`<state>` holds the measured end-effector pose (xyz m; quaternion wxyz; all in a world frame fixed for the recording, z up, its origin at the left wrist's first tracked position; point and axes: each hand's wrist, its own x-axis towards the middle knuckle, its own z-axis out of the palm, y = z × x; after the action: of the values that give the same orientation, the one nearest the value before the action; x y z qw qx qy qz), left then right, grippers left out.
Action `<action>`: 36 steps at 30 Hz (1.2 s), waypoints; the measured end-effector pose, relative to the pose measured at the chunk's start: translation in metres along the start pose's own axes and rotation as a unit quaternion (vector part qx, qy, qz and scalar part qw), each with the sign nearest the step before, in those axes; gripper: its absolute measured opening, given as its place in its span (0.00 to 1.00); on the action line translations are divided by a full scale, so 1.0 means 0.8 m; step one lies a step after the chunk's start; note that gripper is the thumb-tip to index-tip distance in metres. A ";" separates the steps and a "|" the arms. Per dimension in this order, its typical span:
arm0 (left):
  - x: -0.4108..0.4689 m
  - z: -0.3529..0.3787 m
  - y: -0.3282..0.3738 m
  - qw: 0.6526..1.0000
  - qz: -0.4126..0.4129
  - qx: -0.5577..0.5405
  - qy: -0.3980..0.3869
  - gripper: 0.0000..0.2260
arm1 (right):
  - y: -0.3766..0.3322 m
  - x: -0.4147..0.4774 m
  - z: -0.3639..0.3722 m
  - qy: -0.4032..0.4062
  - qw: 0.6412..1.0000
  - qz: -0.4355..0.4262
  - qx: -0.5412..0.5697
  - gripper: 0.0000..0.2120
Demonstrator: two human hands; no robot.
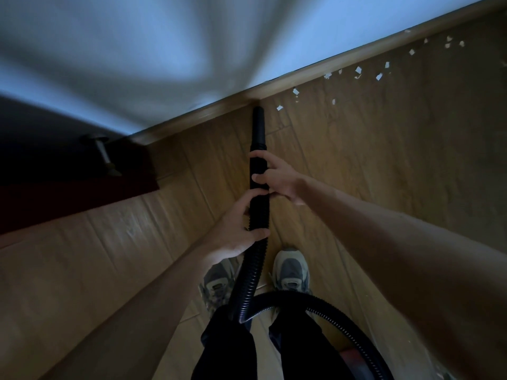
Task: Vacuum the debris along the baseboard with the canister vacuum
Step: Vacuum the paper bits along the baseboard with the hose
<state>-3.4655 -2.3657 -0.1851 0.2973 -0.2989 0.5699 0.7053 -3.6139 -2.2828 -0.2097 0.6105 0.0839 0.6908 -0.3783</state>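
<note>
One black ribbed hose (252,270), smooth nozzle (259,127) at baseboard (315,71).

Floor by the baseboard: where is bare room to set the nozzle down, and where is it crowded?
Bare floor lies between the nozzle, the baseboard and the dark furniture. Right of the nozzle, paper scraps crowd the baseboard.
</note>
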 end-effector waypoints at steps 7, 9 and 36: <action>0.011 -0.010 0.013 1.000 -0.006 0.012 -0.026 0.30 | -0.004 0.004 -0.013 0.014 1.000 0.008 0.023 0.26; 0.012 -0.013 0.017 0.999 -0.017 0.008 -0.042 0.30 | -0.002 0.004 -0.017 0.016 0.999 0.009 0.035 0.26; 0.024 0.018 0.018 0.999 -0.002 -0.029 -0.045 0.40 | 0.026 0.005 -0.064 -0.014 0.992 -0.053 0.113 0.29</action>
<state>-3.4902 -2.3527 -0.1885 0.3147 -0.2766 0.5346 0.7339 -3.6431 -2.2374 -0.2235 0.5858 0.1104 0.6384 -0.4869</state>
